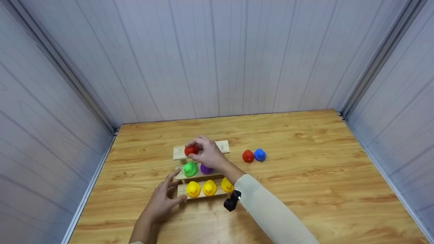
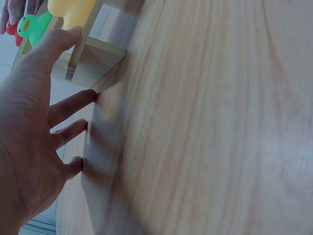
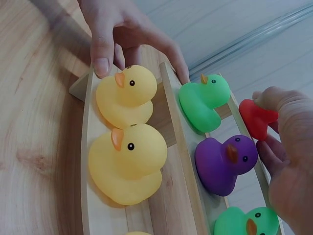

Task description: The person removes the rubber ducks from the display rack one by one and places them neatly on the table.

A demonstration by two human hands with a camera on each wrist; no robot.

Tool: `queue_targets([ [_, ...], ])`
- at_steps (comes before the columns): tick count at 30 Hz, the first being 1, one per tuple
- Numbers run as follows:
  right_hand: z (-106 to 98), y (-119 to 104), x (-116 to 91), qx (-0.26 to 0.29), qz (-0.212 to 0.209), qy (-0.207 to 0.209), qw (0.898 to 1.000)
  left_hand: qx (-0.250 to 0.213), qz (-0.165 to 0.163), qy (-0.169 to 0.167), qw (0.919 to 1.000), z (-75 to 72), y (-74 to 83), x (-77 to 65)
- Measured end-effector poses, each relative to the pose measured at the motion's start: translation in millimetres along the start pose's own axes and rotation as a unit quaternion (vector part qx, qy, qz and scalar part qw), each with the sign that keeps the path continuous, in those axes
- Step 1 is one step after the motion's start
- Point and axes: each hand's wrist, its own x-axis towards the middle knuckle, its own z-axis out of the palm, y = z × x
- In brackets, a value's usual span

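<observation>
The right hand (image 1: 208,154) pinches a red duck (image 1: 190,150) at the top step of the wooden rack (image 1: 222,146); the left hand (image 1: 166,196), fingers spread and holding nothing, braces the rack's 9 o'clock end; on the middle step sit a green duck (image 1: 190,168) and a purple duck (image 1: 205,169); three yellow ducks (image 1: 209,187) line the bottom step; at 3 o'clock, apart on the counter (image 1: 305,189), a second red duck (image 1: 248,156) touches a blue duck (image 1: 260,155).

No readable text, label, brand or number in any view; faint marks on wooden rack (image 1: 222,146) top step illegible.
</observation>
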Motion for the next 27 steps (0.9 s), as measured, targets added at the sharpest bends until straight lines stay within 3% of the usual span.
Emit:
queue_targets([
  [11, -0.7, -3.3, -0.4, 0.008, 0.004, 0.003, 1.0, -0.001, -0.005, -0.002, 1.0, -0.2, 0.6, -0.2],
  [17, -1.9, -5.1, -2.7, 0.012, -0.016, 0.004, 1.0, -0.007, -0.01, -0.007, 0.9999, -0.4, -0.2, -0.8],
  [27, -15.9, -5.7, -9.7, 0.009, -0.024, 0.013, 1.0, 0.007, -0.006, -0.004, 0.9999, 0.2, 0.8, 1.1],
])
